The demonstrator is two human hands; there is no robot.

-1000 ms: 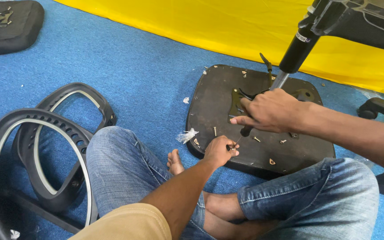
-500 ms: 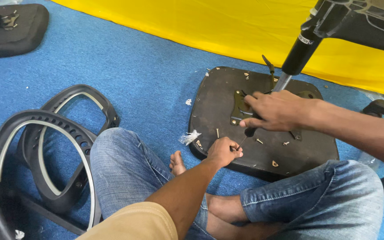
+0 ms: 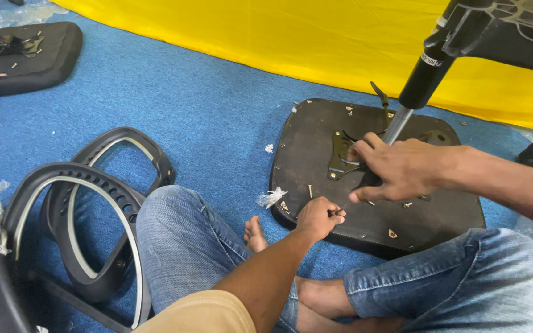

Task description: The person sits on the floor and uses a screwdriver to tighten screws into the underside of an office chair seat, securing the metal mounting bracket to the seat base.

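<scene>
An upturned black chair seat [image 3: 306, 148] lies on the blue carpet, with a metal mounting plate [image 3: 340, 157] and a gas-lift cylinder [image 3: 421, 77] rising from it. My right hand [image 3: 399, 169] grips a black-handled screwdriver [image 3: 365, 182] over the seat's near edge. My left hand [image 3: 316, 217] pinches the screwdriver's thin tip and a small screw against the seat. Loose screws [image 3: 309, 190] lie on the seat around both hands.
Two black curved armrests [image 3: 109, 203] lie at the left beside my knee. Another seat pad [image 3: 26, 52] with hardware sits far left. A yellow sheet [image 3: 279, 37] covers the floor behind. Chair base legs [image 3: 507, 31] hang at upper right. Plastic scraps [image 3: 269, 198] lie about.
My right hand has turned on the screwdriver handle, fingers shifting round it. The view has slid slightly, so the seat sits lower and further right. The left hand stays at the tip.
</scene>
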